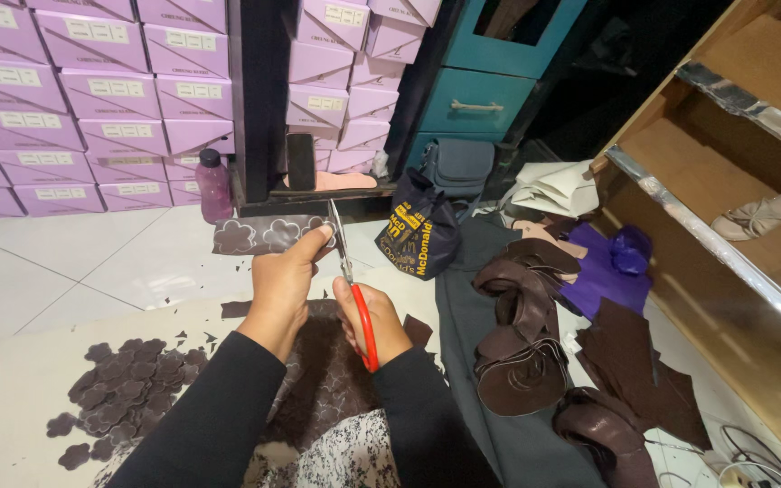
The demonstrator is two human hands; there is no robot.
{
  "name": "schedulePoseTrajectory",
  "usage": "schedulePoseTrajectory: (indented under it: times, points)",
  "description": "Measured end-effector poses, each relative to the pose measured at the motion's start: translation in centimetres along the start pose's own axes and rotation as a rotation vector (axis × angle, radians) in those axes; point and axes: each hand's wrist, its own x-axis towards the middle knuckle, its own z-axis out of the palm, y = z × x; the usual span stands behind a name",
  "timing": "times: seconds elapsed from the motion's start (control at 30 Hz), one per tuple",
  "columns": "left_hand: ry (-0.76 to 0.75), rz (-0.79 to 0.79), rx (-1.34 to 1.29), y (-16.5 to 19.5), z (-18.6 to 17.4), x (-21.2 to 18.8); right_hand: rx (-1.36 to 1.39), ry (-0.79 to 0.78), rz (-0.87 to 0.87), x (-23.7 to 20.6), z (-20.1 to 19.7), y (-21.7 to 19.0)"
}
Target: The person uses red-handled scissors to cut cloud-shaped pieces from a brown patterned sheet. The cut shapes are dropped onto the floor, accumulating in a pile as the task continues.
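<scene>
L hand (284, 278) is closed on a strip of dark brown leather (262, 235) w/ flower outlines marked on it, thumb on top near the strip's right end, holding it up roughly level above the floor. R hand (371, 318) is closed round the red handles of a pair of scissors (347, 271); blades point up and away, tips just beside the strip's right end, right by the L thumb; can't tell if the blades are biting the leather. Both arms in black sleeves. Below the hands, a bigger sheet of the same brown leather (323, 375) lies over the lap w/ flower shapes on it, next to a black-and-white patterned cloth (341, 456). To the left on a pale mat (11, 398), a heap of cut-out brown flower pieces (124, 384), w/ small scraps scattered near. To the right, on a grey cloth (472, 312), a pile of curled brown leather pieces (522, 316), flat brown offcuts (630, 357), and a purple piece (603, 271) beyond. Further back: a dark bag w/ yellow print (422, 230), a purple bottle (214, 185) on the white tile floor, stacked lilac boxes (92, 99), a teal cabinet (481, 90), wooden shelves (725, 208) at right w/ a pale shoe (757, 217) on one.
</scene>
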Motion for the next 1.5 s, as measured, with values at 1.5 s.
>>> schedulePoseTrajectory:
  times: [1.5]
  points:
    - [-0.087,-0.020,0.132,-0.6,-1.4,2.0,-0.192,0.090,0.024,1.1,-1.6,0.6]
